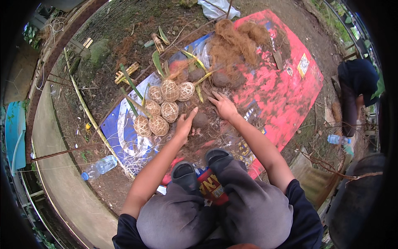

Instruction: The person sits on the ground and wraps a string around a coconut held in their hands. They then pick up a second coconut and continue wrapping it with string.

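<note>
My left hand [185, 124] is beside a dark brown soil ball [200, 120] on the tarp-like printed sheet [273, 102]; I cannot tell whether they touch. Fingers spread and holding nothing, my right hand [224, 106] reaches over the loose soil and fibre just beyond that ball. Left of my hands sits a cluster of several fibre balls wound with pale string [169, 112], some with green leaves [158, 63] sticking out. Farther off, more dark balls [220, 79] lie against a heap of brown coconut fibre [231, 43].
Tangled white string [133, 158] lies at the sheet's left edge, near a plastic bottle [99, 167]. A rusty metal bar [124, 119] crosses above the sheet's left side. Bundled sticks [127, 73] lie on the ground. Another person [357, 84] bends over at the right, near a second bottle [339, 139].
</note>
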`<state>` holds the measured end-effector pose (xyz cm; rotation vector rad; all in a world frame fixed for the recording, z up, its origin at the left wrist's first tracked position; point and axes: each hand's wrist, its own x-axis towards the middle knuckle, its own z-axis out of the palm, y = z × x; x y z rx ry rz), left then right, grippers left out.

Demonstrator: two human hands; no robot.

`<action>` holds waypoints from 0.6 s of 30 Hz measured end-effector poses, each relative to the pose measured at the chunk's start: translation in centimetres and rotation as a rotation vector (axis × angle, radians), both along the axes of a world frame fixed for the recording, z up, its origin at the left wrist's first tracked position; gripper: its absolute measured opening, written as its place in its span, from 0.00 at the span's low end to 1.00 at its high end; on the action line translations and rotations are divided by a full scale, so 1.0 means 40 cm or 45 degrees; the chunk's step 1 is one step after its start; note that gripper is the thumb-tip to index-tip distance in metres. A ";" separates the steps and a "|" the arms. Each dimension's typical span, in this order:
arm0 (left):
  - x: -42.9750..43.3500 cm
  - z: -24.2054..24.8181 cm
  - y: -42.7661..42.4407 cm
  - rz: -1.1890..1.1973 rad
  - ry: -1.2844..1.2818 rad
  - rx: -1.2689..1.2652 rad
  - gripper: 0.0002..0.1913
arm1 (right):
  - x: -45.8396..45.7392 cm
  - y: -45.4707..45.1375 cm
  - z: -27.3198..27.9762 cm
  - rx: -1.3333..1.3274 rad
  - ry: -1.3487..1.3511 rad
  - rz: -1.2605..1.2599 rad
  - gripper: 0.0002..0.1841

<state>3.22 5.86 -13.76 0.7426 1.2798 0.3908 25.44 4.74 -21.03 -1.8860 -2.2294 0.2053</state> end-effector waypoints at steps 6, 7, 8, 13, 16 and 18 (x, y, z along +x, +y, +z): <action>-0.021 -0.014 0.007 0.032 0.060 -0.022 0.36 | 0.057 0.031 0.050 0.086 0.527 -0.187 0.10; -0.024 -0.017 0.009 0.041 0.068 -0.023 0.36 | 0.066 0.041 0.069 0.136 0.602 -0.170 0.11; -0.030 -0.019 0.009 0.030 0.074 -0.048 0.37 | 0.065 0.050 0.085 -0.036 0.756 -0.393 0.13; -0.012 -0.013 0.013 0.047 0.081 -0.038 0.38 | 0.140 0.130 0.173 -0.353 0.481 -0.339 0.11; -0.033 -0.013 0.010 0.080 0.098 -0.042 0.39 | 0.074 0.204 0.315 -0.492 0.274 -0.141 0.11; -0.005 -0.008 0.009 0.052 0.064 -0.052 0.40 | 0.079 0.265 0.343 -0.269 0.406 -0.163 0.12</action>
